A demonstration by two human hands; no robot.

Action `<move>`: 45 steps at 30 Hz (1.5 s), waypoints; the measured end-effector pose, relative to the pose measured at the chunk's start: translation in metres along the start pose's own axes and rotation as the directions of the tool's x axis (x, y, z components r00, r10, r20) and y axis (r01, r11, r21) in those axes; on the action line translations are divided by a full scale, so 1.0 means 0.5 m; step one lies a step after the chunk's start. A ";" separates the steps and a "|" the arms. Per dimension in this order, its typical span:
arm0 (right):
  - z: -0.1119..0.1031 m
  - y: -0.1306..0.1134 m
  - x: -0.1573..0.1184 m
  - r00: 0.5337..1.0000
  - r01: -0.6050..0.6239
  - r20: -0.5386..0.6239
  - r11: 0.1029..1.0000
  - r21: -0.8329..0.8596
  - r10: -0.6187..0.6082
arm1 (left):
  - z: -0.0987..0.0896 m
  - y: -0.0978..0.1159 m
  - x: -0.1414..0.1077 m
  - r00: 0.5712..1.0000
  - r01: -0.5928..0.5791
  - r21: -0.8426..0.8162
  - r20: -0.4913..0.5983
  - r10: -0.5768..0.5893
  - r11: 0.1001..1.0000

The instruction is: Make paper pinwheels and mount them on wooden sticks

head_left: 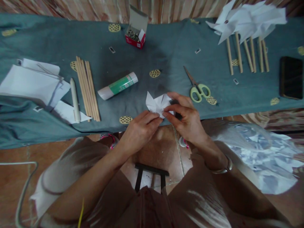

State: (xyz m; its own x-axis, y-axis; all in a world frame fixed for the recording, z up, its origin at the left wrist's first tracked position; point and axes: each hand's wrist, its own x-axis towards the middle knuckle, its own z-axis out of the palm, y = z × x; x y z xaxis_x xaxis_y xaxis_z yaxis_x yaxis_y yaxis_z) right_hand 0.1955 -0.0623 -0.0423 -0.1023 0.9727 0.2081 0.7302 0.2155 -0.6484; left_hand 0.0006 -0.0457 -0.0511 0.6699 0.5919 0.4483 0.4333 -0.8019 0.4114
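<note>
A small piece of folded white paper point(156, 104) sits at the near edge of the cloth-covered desk point(171, 63), pinched from two sides: the left hand point(143, 128) grips its lower edge from seven o'clock, while the right hand point(186, 117) has thumb and fingertips closed on it from four o'clock. The double grip probably keeps the folds from springing back, and working close to the body seems to give both wrists freedom. The paper looks thin and crisp, one sharp point standing up towards eleven o'clock, the other flaps creased and gathered inward, partly hidden by fingers. Outward from it, a white-and-green tube point(118, 85) lies towards ten o'clock and scissors point(200, 91) between two and three, both likely left near for easy reach. Wooden sticks point(88, 90) lie together beyond the tube; paper pinwheels point(251, 20) are grouped between one and two, perhaps to stay uncrushed.
</note>
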 end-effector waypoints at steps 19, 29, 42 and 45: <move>0.009 0.000 -0.003 0.997 0.064 -0.043 0.997 -0.037 -0.066 | 0.007 -0.004 -0.001 0.999 0.036 -0.025 -0.018 -0.036 0.999; 0.015 0.001 -0.006 0.987 0.128 -0.081 0.987 -0.098 -0.136 | 0.008 -0.007 0.001 0.999 0.041 -0.067 -0.026 -0.043 0.997; 0.017 0.002 -0.008 0.990 0.117 -0.065 0.988 -0.101 -0.124 | 0.007 -0.005 0.003 0.998 0.046 -0.048 -0.029 -0.048 0.998; 0.019 0.002 -0.008 0.990 0.119 -0.059 0.988 -0.101 -0.125 | 0.007 -0.005 0.004 0.999 0.042 -0.047 -0.026 -0.044 0.998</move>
State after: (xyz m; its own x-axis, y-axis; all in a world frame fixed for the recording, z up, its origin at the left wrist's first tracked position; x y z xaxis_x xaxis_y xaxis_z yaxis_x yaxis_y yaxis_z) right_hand 0.1903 -0.0650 -0.0509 -0.1533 0.9314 0.3302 0.7773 0.3199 -0.5416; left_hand 0.0029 -0.0431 -0.0540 0.6343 0.6282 0.4505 0.4328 -0.7715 0.4664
